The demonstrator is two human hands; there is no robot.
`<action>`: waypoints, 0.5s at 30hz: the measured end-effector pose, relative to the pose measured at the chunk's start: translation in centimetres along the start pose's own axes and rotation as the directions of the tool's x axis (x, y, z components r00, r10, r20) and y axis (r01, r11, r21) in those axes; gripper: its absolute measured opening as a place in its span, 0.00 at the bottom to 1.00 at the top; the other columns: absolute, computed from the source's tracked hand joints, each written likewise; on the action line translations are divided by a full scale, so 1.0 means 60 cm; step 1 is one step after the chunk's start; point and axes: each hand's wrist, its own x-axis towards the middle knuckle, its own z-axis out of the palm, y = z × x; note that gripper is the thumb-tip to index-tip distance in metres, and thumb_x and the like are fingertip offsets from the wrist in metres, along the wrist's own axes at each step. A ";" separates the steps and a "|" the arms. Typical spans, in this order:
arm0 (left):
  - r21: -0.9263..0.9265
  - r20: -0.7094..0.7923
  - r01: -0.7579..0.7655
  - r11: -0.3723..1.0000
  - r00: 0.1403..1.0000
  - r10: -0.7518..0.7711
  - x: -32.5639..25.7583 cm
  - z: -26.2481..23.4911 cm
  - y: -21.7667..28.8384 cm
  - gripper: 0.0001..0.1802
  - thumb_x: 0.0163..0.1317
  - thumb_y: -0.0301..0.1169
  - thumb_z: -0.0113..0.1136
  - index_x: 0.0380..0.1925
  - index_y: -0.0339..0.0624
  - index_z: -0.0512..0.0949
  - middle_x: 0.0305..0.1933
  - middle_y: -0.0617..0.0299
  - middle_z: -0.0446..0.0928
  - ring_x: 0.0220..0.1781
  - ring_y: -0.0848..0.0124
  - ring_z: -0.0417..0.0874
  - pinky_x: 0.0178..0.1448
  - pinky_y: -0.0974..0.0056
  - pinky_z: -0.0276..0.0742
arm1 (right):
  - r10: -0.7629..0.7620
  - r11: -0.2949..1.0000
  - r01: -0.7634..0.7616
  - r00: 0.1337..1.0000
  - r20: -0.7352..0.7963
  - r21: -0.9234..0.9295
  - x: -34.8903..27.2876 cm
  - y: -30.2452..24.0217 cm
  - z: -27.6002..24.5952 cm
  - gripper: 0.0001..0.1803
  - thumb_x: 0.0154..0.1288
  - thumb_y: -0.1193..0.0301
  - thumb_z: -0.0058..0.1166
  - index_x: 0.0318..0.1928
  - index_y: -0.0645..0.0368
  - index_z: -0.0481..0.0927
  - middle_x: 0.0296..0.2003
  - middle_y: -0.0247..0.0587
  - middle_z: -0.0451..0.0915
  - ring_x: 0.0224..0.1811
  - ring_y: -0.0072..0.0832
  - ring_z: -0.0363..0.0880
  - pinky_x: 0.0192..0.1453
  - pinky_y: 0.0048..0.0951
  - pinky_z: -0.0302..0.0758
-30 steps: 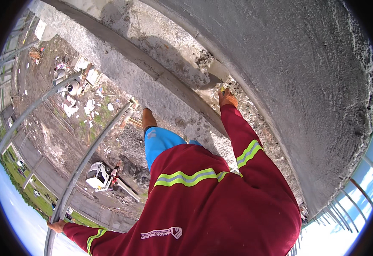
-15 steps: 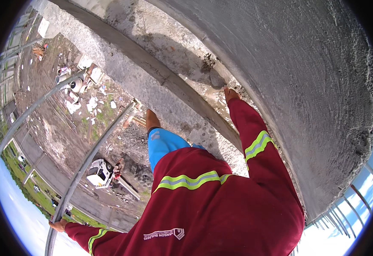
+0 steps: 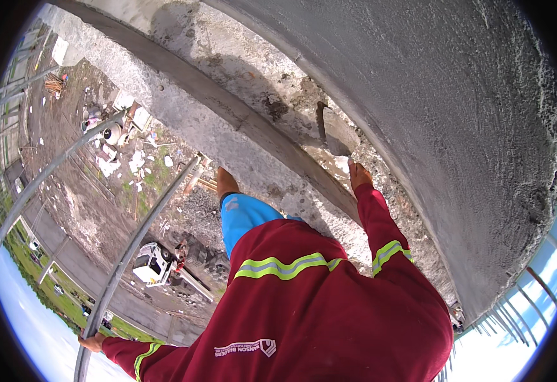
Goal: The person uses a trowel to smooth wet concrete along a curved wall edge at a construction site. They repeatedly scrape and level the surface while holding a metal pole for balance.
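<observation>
Rough grey concrete fills the upper half of the view: a curved wall [image 3: 457,95] above and a narrow ledge [image 3: 240,121] running diagonally beneath it, high over a building site.

Right hand [image 3: 358,175]: raised to the ledge at the end of a red sleeve with a yellow reflective band [image 3: 388,251]. It is closed about the handle of a trowel [image 3: 337,137], whose blade lies flat against the concrete just above the fingers, beside a patch of pale wet mortar [image 3: 341,164]. A dark metal stub [image 3: 321,121] stands out of the concrete just left of the blade.

Left hand [image 3: 91,342]: low at the left edge, fingers wrapped round a grey scaffold pole [image 3: 139,235] that curves up towards the ledge. A second pole [image 3: 49,175] runs further left.

Between the arms, a leg in blue cloth [image 3: 240,216] ends in a bare foot [image 3: 226,183] set against the lower face of the ledge.

Far below lie bare brown ground [image 3: 87,210], scattered white debris [image 3: 135,159], a white truck [image 3: 153,262] on a paved road [image 3: 68,267], and a strip of grass [image 3: 17,245]. At lower right, thin steel bars [image 3: 501,318] stick out from the concrete edge against pale sky.
</observation>
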 end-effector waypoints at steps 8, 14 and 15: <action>0.243 0.004 -0.112 0.964 0.993 0.115 -0.026 -0.011 0.014 0.11 0.57 0.34 0.52 0.24 0.42 0.81 0.36 0.61 0.80 0.37 0.65 0.81 0.42 0.64 0.79 | -0.105 0.994 0.101 0.989 -0.100 -0.044 0.130 -0.130 0.047 0.34 0.65 0.43 0.30 0.48 0.60 0.73 0.40 0.60 0.78 0.45 0.52 0.77 0.51 0.48 0.70; 0.332 0.031 -0.185 0.925 0.982 0.185 0.000 -0.013 -0.008 0.09 0.59 0.32 0.52 0.34 0.44 0.80 0.40 0.65 0.81 0.42 0.67 0.82 0.45 0.65 0.80 | -0.414 0.898 0.394 0.907 -0.076 -0.195 0.069 -0.075 0.062 0.29 0.68 0.45 0.31 0.49 0.57 0.70 0.33 0.55 0.80 0.41 0.49 0.79 0.46 0.46 0.73; 0.297 0.022 -0.151 0.943 0.988 0.152 -0.003 -0.005 -0.012 0.09 0.59 0.32 0.52 0.35 0.44 0.80 0.40 0.65 0.81 0.42 0.67 0.82 0.45 0.65 0.80 | -0.355 0.929 0.347 0.933 -0.049 -0.125 0.053 -0.058 0.064 0.30 0.67 0.45 0.31 0.45 0.58 0.73 0.33 0.54 0.81 0.39 0.49 0.79 0.44 0.47 0.72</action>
